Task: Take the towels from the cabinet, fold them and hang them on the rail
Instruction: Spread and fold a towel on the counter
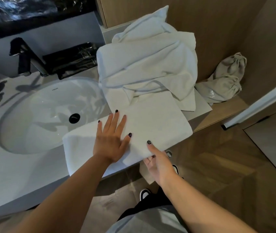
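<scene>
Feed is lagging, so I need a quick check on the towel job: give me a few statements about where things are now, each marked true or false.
1. The left hand lies flat on the folded towel. True.
2. The right hand is on the faucet. False: it is at the folded towel's near edge, thumb on top and fingers under, and the faucet is untouched.
3. An unfolded towel pile sits behind the folded towel. True.
4. The folded towel lies inside the sink. False: it lies on the counter, one end overlapping the rim of the sink.
5. Grey bags lie right of the pile. True.
</scene>
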Action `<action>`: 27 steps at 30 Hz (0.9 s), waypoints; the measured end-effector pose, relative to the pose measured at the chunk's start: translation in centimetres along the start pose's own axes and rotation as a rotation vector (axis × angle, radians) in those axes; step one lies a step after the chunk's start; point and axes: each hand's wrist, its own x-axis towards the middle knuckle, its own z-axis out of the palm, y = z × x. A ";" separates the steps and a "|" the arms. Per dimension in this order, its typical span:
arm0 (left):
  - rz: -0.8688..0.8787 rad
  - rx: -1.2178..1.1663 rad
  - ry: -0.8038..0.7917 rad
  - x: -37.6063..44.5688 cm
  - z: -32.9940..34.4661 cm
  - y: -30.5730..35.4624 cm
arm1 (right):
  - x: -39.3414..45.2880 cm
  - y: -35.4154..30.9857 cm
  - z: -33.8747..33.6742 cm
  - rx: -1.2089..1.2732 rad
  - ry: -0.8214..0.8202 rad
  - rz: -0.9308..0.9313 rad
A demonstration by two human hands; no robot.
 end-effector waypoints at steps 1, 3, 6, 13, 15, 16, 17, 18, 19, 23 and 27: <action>0.004 0.006 -0.002 0.0 0.0 0.0 | -0.1 -0.3 -0.3 0.007 0.002 -0.017; 0.011 0.022 -0.005 0.0 0.0 0.1 | -0.1 -1.1 -0.8 0.012 -0.002 -0.051; 0.019 0.031 0.004 0.1 -0.2 0.2 | 0.0 -2.1 -1.5 -0.003 0.012 -0.067; 0.021 0.052 -0.002 0.0 0.2 0.1 | 0.4 -4.1 -0.6 -0.196 0.187 -0.319; 0.018 0.053 0.001 0.0 0.2 0.1 | 0.7 -5.6 -1.1 -0.292 0.222 -0.429; 0.017 0.048 0.005 0.0 0.2 0.1 | 0.7 -6.3 -1.5 -0.320 0.222 -0.439; 0.016 0.044 0.008 0.0 0.1 0.1 | 0.7 -7.1 -2.0 -0.333 0.218 -0.432; 0.016 0.042 0.011 0.0 0.1 0.2 | 0.7 -7.8 -2.5 -0.343 0.216 -0.421; 0.015 0.041 0.014 0.0 0.1 0.2 | 0.7 -8.4 -2.9 -0.348 0.219 -0.411; 0.015 0.043 0.017 0.0 0.0 0.3 | 0.9 -9.8 -3.4 -0.308 0.243 -0.364; 0.012 0.054 0.009 0.1 0.0 0.3 | 0.7 -9.6 -2.6 -0.109 0.220 -0.271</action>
